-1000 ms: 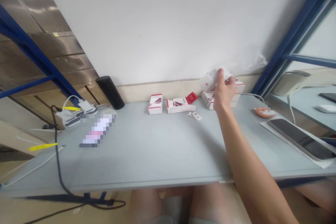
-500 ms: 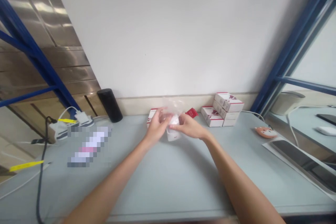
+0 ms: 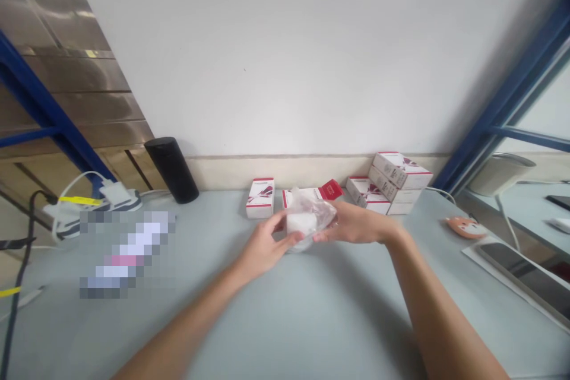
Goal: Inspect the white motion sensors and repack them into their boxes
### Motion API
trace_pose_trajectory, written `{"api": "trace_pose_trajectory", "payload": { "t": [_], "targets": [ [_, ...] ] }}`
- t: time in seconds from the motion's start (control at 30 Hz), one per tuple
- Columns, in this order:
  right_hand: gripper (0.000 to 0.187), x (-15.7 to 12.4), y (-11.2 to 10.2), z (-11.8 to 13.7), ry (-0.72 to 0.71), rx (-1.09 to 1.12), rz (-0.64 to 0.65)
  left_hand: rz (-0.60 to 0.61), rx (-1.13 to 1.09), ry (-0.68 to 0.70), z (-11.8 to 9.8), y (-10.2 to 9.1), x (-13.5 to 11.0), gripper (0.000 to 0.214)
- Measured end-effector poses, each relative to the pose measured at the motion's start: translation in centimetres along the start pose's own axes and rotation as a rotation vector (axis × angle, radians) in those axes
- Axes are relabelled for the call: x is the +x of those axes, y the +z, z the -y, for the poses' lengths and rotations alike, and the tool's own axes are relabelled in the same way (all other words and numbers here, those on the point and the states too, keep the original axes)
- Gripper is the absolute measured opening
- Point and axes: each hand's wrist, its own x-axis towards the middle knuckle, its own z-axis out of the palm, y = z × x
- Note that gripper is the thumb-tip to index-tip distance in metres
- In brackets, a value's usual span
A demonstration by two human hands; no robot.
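Both hands have turned the bag (image 3: 307, 219) since half a second ago: it stood upright between the fingertips then and now lies more on its side. A second ago only the right hand was out, up at the stack (image 3: 394, 181).

The bag is clear film with a white piece (image 3: 299, 223) inside, held off the table (image 3: 312, 320), left of the stack and nearer the person. The left hand (image 3: 262, 246) pinches its near edge, thumb on top and fingers narrow beneath. The right hand (image 3: 356, 225), between bag and stack, cups the other end with its fingers curled round the film. Both grips look light.

Left of the stack along the wall lie an open box (image 3: 320, 192) with a red flap and, further left, a shut box (image 3: 260, 197).

As I judge it, the film is slick and crumpled, so a pinch on film alone could slide. I cannot tell where the mouth is. If it tips downward, the white piece may drop out onto the table. A hard pull from both hands could tear the film.
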Motion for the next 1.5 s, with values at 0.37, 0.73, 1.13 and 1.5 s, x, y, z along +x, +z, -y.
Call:
{"api": "trace_pose_trajectory", "payload": {
  "t": [0.37,0.73,1.13,1.5],
  "targets": [
    [0.045,-0.6,0.2,3.2,-0.005,0.013,-0.029,0.034,-0.086,-0.002,1.0,0.2,-0.2,0.072],
    [0.062,-0.1,0.0,1.1,0.016,0.192,0.148,0.096,-0.057,-0.093,0.8,0.1,-0.2,0.069],
    [0.053,1.2,2.5,-1.1,0.038,0.107,0.234,0.133,0.186,-0.131,0.4,0.6,-0.6,0.058],
    [0.057,0.3,4.8,-3.6,-0.081,0.502,-0.042,0.039,-0.291,-0.292,-0.3,0.0,0.0,0.053]
  ]
}}
